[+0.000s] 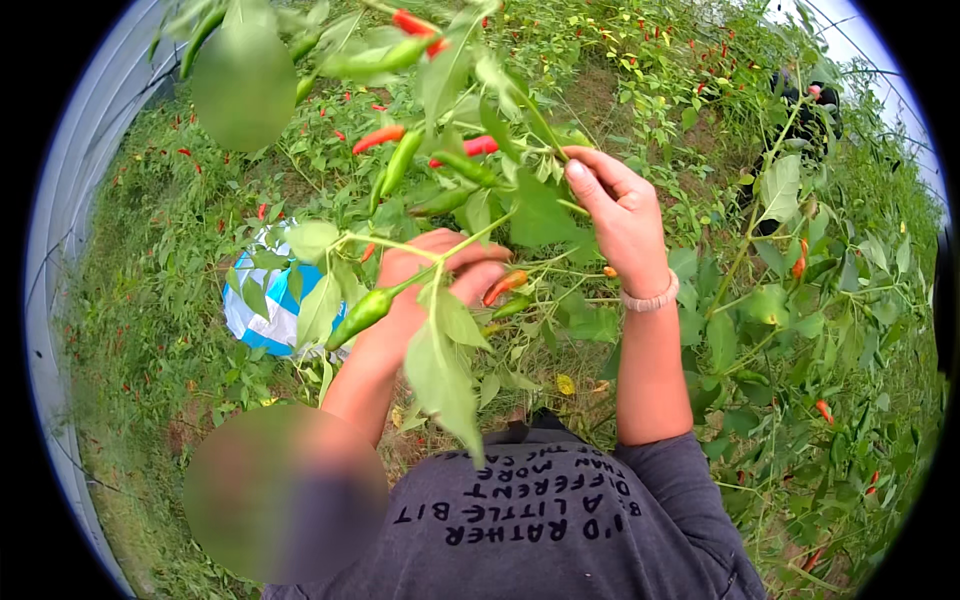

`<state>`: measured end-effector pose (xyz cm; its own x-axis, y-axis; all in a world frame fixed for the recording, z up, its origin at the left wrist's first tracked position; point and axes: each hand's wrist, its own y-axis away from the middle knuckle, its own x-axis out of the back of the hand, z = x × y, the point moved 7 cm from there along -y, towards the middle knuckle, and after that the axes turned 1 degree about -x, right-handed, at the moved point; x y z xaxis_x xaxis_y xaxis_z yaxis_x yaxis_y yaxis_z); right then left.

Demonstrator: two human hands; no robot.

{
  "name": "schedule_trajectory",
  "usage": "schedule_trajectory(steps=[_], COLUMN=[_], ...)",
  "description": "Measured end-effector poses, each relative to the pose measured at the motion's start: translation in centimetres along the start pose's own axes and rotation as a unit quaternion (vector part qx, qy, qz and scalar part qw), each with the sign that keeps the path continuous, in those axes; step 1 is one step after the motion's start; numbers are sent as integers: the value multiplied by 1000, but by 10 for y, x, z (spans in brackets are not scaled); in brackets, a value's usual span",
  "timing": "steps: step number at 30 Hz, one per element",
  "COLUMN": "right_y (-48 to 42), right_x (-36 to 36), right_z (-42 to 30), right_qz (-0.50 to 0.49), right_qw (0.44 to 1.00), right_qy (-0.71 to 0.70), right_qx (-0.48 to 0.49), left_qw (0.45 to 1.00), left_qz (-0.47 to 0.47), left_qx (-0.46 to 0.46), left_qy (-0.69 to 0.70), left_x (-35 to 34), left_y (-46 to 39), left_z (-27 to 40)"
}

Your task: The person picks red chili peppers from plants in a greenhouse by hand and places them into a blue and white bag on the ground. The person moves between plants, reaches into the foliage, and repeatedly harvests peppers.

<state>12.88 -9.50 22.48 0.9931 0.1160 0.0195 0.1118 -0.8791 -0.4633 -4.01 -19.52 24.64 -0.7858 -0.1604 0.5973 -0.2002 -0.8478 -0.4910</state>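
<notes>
Chili pepper branches with green and red pods cross the view in front of me. My right hand (619, 214), with a pale band at its wrist, pinches a green chili plant stem (559, 148) between thumb and fingers. Lower and to the left, my left hand (442, 270) is among the leaves, its fingers bent and partly hidden by a branch. An orange-red chili pepper (505, 287) hangs just beside its fingertips; whether they touch it I cannot tell. A green chili pepper (361, 319) hangs in front of my left forearm. More red chilies (379, 139) hang above.
A blue and white bag (277, 300) lies among the plants at left. Dense chili plants (787, 330) stand at right and beyond. A person in dark clothing (806, 112) is at the upper right. Pale plastic sheeting (64, 217) curves along the left side. Two round areas are blurred.
</notes>
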Motion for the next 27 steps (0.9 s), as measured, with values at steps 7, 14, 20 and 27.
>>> schedule_trajectory(steps=[7, 14, 20, 27], right_y=[31, 37, 39, 37], right_x=[-42, -62, -79, -88], right_z=[-14, -18, -11, -4], right_qz=[21, -14, -100, -146], right_qw=[989, 989, 986, 983], right_qy=[74, 38, 50, 80], right_qx=[126, 141, 127, 81], left_qw=[907, 845, 846, 923], left_qz=[362, 179, -36, -51], left_qx=[-69, 247, 277, 226], left_qy=[-202, 440, 453, 307], left_x=[94, 50, 10, 10], left_y=[46, 58, 40, 29], left_z=[-24, -87, -83, -102])
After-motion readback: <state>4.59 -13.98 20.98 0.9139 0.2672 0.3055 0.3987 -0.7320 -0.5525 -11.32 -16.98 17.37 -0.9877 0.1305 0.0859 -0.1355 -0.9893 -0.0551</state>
